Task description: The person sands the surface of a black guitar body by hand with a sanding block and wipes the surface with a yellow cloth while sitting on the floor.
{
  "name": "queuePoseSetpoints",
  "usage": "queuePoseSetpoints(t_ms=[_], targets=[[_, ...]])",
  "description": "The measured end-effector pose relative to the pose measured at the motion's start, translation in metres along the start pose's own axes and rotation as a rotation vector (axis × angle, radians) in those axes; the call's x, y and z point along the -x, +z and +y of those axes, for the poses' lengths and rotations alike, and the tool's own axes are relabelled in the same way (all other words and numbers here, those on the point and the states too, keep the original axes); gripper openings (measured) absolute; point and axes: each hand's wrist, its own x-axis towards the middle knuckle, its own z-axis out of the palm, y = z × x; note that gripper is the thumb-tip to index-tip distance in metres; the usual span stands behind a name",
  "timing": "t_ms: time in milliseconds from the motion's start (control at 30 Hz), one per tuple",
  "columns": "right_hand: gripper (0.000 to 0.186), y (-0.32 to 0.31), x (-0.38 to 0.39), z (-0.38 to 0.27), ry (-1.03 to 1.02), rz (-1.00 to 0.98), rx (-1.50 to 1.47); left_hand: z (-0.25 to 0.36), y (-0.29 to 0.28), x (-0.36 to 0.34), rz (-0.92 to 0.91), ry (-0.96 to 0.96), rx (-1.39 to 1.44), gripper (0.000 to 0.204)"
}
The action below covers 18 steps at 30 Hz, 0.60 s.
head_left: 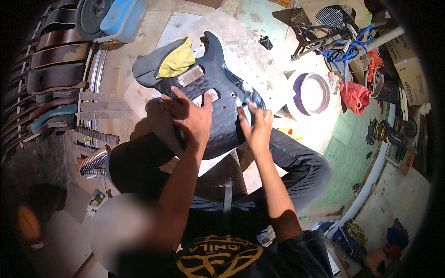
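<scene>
Tiled floor [343, 162] surrounds the person's legs [306, 164]. Just beyond them sits a dark guitar body [220, 132], long axis running near right to far left, one horn pointing far. Left hand [192, 113] spreads on top, probably steadying it; right hand [257, 124] pinches a small orange block [241, 112] at its right side. Farther lies a yellow cloth [176, 61].

Bright light floods a pale, scuffed floor [160, 18], with green tiles [327, 167] at right. A brown cardboard box [410, 72] stands along the room's right side.
</scene>
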Motion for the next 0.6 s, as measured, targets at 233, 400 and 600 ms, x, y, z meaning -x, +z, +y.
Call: queuePoseSetpoints(t_ms=[233, 400, 600], targets=[[0.044, 0.006, -0.026, 0.002, 0.072, -0.02, 0.083, -0.002, -0.01, 0.001, -0.007, 0.032, -0.021, 0.104], [0.044, 0.0, -0.011, 0.008, 0.022, -0.045, 0.064, -0.002, -0.01, 0.001, 0.004, 0.019, 0.054, 0.103], [0.049, -0.026, -0.078, 0.055, 0.225, 0.27, 0.063, -0.006, -0.009, 0.001, -0.198, -0.071, 0.337, 0.1]])
